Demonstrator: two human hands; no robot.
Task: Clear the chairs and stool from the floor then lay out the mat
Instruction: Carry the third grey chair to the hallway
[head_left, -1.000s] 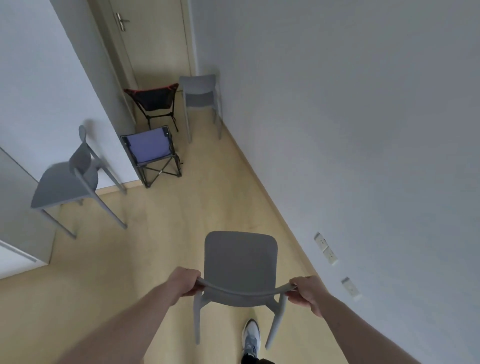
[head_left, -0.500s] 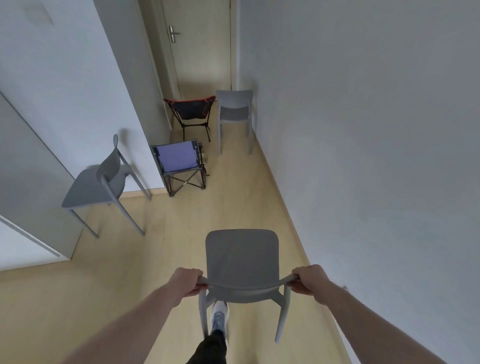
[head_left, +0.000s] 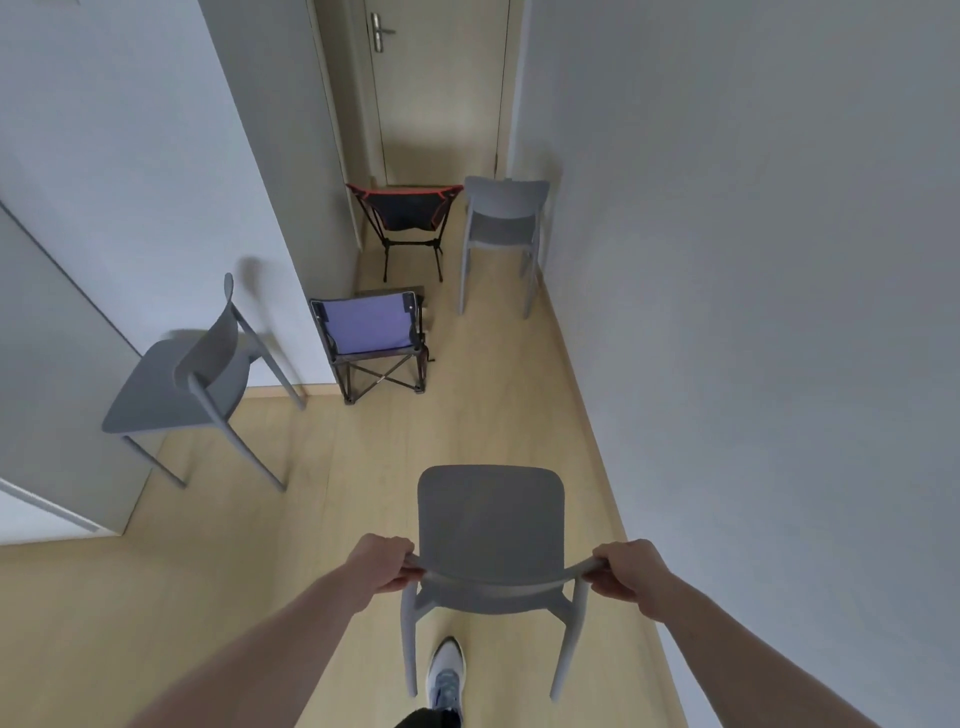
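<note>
The grey chair (head_left: 491, 525) was low in the middle of the view, its seat turned away from the person and its curved backrest nearest them. The left hand (head_left: 382, 564) gripped the left end of the backrest, fingers curled together round the top rail. The right hand (head_left: 626, 569) gripped the right end the same way, fingers wrapped over the rail and pressed together. Two of the chair's legs showed below the backrest, over the pale wooden floor (head_left: 322, 519); whether they touched it could not be told. A white shoe (head_left: 445, 675) stood on the floor between those two legs.

Ahead and to the left, a second grey chair (head_left: 182, 384) stood side-on beside a white wall (head_left: 130, 182). Further on, at the corner of that wall, sat a low folding chair with a purple seat (head_left: 371, 340). Behind it stood a black folding chair with red trim (head_left: 405, 210), and just to its right a third grey chair (head_left: 501, 228) stood near the right-hand wall (head_left: 753, 260). A closed door (head_left: 441, 88) with a metal handle (head_left: 378, 32) ended the corridor
</note>
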